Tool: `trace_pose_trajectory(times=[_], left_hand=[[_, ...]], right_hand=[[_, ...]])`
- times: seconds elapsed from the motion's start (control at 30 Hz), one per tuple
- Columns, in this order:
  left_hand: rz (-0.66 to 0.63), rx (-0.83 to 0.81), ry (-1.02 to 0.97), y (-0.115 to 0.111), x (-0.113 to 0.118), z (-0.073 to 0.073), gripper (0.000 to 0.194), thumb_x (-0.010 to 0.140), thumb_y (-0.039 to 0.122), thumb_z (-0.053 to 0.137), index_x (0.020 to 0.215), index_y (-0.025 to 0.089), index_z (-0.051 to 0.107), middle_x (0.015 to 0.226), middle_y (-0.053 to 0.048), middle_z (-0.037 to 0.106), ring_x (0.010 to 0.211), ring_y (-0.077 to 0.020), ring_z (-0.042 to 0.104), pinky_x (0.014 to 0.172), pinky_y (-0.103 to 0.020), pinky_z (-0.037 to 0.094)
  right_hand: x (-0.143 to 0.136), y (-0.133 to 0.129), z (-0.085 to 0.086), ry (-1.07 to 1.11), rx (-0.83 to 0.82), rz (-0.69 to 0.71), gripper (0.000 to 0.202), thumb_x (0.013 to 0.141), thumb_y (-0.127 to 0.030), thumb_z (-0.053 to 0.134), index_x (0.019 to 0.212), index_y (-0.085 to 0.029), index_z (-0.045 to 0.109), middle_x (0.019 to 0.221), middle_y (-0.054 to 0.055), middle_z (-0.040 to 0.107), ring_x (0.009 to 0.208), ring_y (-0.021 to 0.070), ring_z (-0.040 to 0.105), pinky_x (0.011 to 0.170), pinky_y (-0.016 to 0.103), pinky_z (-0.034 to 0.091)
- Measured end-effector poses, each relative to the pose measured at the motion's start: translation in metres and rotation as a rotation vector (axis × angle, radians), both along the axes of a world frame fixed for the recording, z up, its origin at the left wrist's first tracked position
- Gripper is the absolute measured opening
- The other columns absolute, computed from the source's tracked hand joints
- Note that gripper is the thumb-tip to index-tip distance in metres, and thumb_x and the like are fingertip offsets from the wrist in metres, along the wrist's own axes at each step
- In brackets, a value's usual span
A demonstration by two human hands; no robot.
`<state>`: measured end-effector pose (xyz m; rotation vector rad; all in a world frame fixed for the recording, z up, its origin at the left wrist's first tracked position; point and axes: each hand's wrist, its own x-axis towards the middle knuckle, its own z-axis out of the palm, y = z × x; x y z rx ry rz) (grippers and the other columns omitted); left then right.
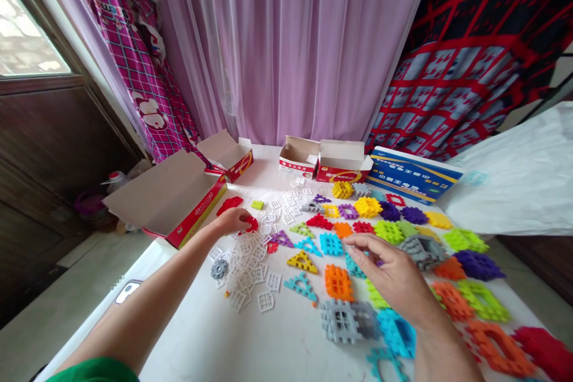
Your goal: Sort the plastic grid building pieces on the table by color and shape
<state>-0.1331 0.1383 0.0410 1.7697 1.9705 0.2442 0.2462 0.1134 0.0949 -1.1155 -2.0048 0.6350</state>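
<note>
My left hand (233, 221) reaches over the left side of the white table, its fingers closed on a red plastic building piece (252, 225). White lattice window pieces (250, 262) lie in a loose heap just below and beside it, with a grey gear-shaped piece (219, 268) at the heap's left edge. Over the coloured pieces on the right hovers my right hand (387, 271), thumb and fingers extended, with nothing visible in it. Closest to its fingertips are a blue square piece (331, 244) and a partly covered teal piece (354, 265).
Open cardboard boxes stand along the back: a large one (179, 203) at left, smaller ones (233, 161) (299, 158) (344, 162) behind. A blue printed box (409, 173) leans at back right near a white plastic bag (514, 173). A phone (128, 291) lies by the left edge.
</note>
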Motion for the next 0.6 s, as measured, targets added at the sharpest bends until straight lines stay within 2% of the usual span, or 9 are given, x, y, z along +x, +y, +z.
trace_pose_trajectory(times=[0.13, 0.4, 0.5, 0.6], left_hand=[[-0.001, -0.019, 0.101, 0.005, 0.004, 0.004, 0.024, 0.066, 0.036, 0.067, 0.083, 0.02, 0.072, 0.083, -0.002, 0.073, 0.073, -0.016, 0.064, 0.061, -0.022, 0.041], [0.02, -0.017, 0.264, 0.004, 0.01, 0.009, 0.022, 0.066, 0.036, 0.068, 0.08, 0.02, 0.069, 0.078, -0.002, 0.07, 0.069, -0.017, 0.061, 0.057, -0.024, 0.037], [0.063, 0.034, 0.303, 0.001, 0.006, 0.019, 0.021, 0.074, 0.034, 0.062, 0.087, 0.019, 0.069, 0.085, -0.005, 0.07, 0.075, -0.0195, 0.063, 0.062, -0.026, 0.04], [0.093, 0.11, 0.322, -0.008, 0.006, 0.032, 0.028, 0.082, 0.03, 0.054, 0.105, 0.02, 0.066, 0.101, -0.007, 0.07, 0.088, -0.0211, 0.064, 0.072, -0.028, 0.044]], right_hand=[[0.0, -0.002, 0.003, 0.006, 0.005, 0.001, 0.022, 0.086, -0.038, 0.057, 0.09, -0.023, 0.072, 0.093, 0.005, 0.074, 0.083, 0.0196, 0.069, 0.069, 0.027, 0.054], [0.003, -0.006, 0.008, 0.025, 0.005, -0.022, 0.022, 0.085, -0.039, 0.057, 0.09, -0.023, 0.072, 0.093, 0.006, 0.074, 0.084, 0.0206, 0.069, 0.069, 0.028, 0.054], [0.005, -0.008, 0.012, 0.022, 0.011, -0.028, 0.023, 0.086, -0.039, 0.056, 0.089, -0.023, 0.072, 0.092, 0.005, 0.074, 0.082, 0.0201, 0.069, 0.068, 0.028, 0.054], [0.008, -0.01, 0.015, 0.027, 0.01, -0.031, 0.023, 0.086, -0.039, 0.056, 0.089, -0.023, 0.072, 0.092, 0.005, 0.074, 0.082, 0.0195, 0.068, 0.069, 0.028, 0.054]])
